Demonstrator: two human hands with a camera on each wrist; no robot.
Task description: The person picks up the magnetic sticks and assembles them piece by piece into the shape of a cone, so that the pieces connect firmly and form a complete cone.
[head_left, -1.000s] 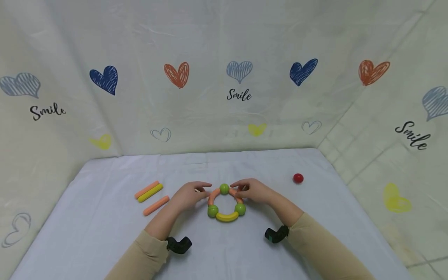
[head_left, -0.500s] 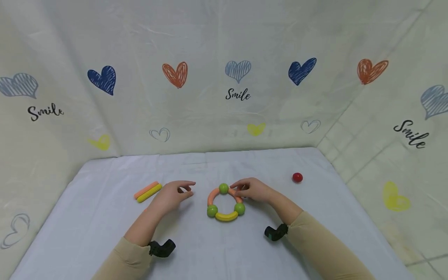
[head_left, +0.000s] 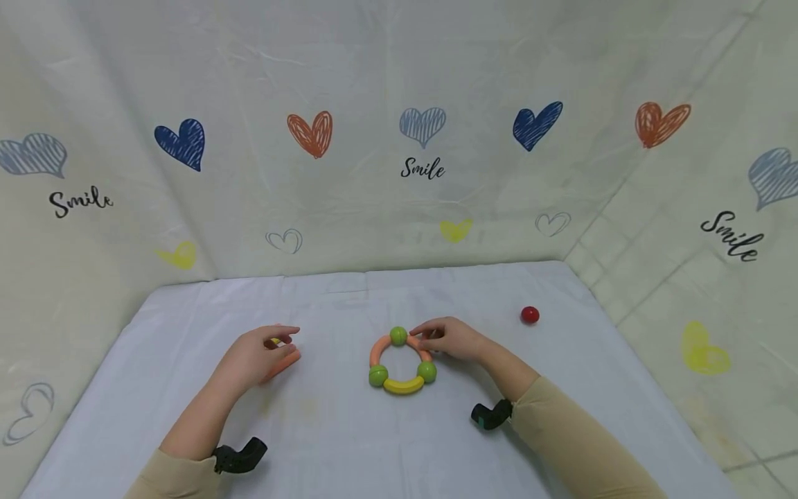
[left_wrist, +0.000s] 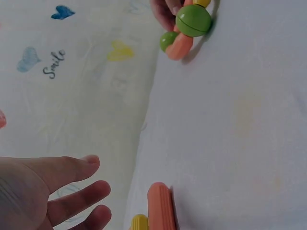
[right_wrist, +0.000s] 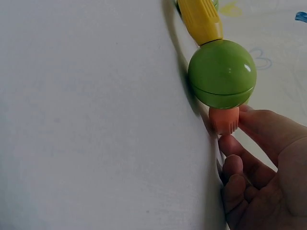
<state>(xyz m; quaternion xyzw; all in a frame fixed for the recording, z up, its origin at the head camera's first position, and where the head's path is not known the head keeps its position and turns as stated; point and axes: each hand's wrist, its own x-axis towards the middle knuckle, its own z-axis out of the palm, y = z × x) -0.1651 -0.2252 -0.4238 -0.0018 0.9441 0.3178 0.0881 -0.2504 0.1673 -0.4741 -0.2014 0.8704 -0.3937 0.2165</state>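
A toy ring of green balls (head_left: 377, 375) joined by orange and yellow curved sticks (head_left: 404, 386) lies mid-table. My right hand (head_left: 458, 338) pinches its right orange curved stick (right_wrist: 224, 120) between thumb and fingers, just below a green ball (right_wrist: 223, 74) in the right wrist view. My left hand (head_left: 252, 355) is over the loose straight sticks at the left, fingers apart and holding nothing. An orange stick (head_left: 282, 364) shows beyond its thumb, and a bit of a yellow stick (left_wrist: 140, 222) appears beside it in the left wrist view. The hand covers the other orange stick.
A red ball (head_left: 530, 315) sits at the back right of the white-covered table (head_left: 374, 450). Behind the table hangs a pale curtain (head_left: 361, 194) printed with hearts. A black wrist camera (head_left: 240, 456) juts out below the left forearm, another (head_left: 491, 414) below the right.
My left hand has let go of the ring's left side and moved left over the loose sticks. The right hand and the ring have stayed in place.
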